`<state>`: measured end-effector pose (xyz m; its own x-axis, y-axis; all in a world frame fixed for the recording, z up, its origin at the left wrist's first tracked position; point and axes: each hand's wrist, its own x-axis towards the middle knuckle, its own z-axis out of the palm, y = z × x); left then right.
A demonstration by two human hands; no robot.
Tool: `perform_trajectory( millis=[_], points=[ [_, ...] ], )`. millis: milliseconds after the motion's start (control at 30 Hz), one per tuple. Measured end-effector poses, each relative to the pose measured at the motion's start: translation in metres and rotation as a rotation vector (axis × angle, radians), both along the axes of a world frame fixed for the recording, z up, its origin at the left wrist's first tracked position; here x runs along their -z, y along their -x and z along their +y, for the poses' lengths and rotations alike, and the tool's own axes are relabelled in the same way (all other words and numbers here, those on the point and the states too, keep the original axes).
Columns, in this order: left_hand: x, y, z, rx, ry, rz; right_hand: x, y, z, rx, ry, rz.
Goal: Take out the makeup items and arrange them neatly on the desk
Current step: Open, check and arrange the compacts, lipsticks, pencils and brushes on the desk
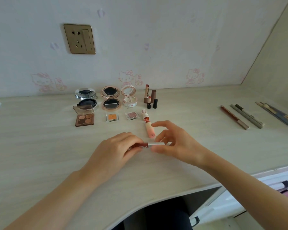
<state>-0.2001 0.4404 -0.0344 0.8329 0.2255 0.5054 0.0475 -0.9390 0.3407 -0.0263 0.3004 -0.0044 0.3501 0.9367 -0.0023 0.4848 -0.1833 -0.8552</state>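
the pale wood-grain surface [40, 146] runs wide under a cream wallpapered wall with faint pink cartoon prints and a brass-coloured wall socket [79, 39]. at the back stand three open round compacts in a row: a silver one [86, 98], a rose-gold one with a dark pan [111, 98], and a white-and-pink one [129, 97]. just in front lie a brown four-pan eyeshadow palette [84, 117] and two small clear single pans, orange [112, 117] and pink [132, 115]. right of the compacts, a cluster of upright lipsticks [150, 98]. well apart on the right, slim pencils [242, 117] and brushes [279, 115] lie roughly parallel, slanting the same way.

both hands meet over the near middle of the surface on a dark red lip tube with a silver cap [148, 145], held level. the left hand [116, 146] has its grip curled round the red body; the right hand [174, 143] pinches the silver end, its other fingers lifted. a peach-pink lip tube with its decorated cap [148, 125] lies just beyond them.

the step looks like uncapping or placing this tube. to do it well, i'd keep it level, pull or twist gently along its axis, then lay it parallel beside the peach-pink tube, without nudging that one.
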Motion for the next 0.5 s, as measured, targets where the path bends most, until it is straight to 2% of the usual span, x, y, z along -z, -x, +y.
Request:
perform_trajectory(
  millis=[167, 333, 500],
  points=[
    [0.001, 0.002, 0.001, -0.016, -0.013, -0.030, 0.008, 0.008, 0.001, 0.029, -0.006, -0.030],
    [0.005, 0.001, -0.001, 0.001, -0.034, -0.052, 0.018, 0.008, -0.004, 0.026, -0.134, -0.104],
    [0.006, 0.000, -0.001, -0.002, -0.060, -0.092, 0.020, 0.011, -0.006, 0.117, -0.176, 0.067]
  ],
)
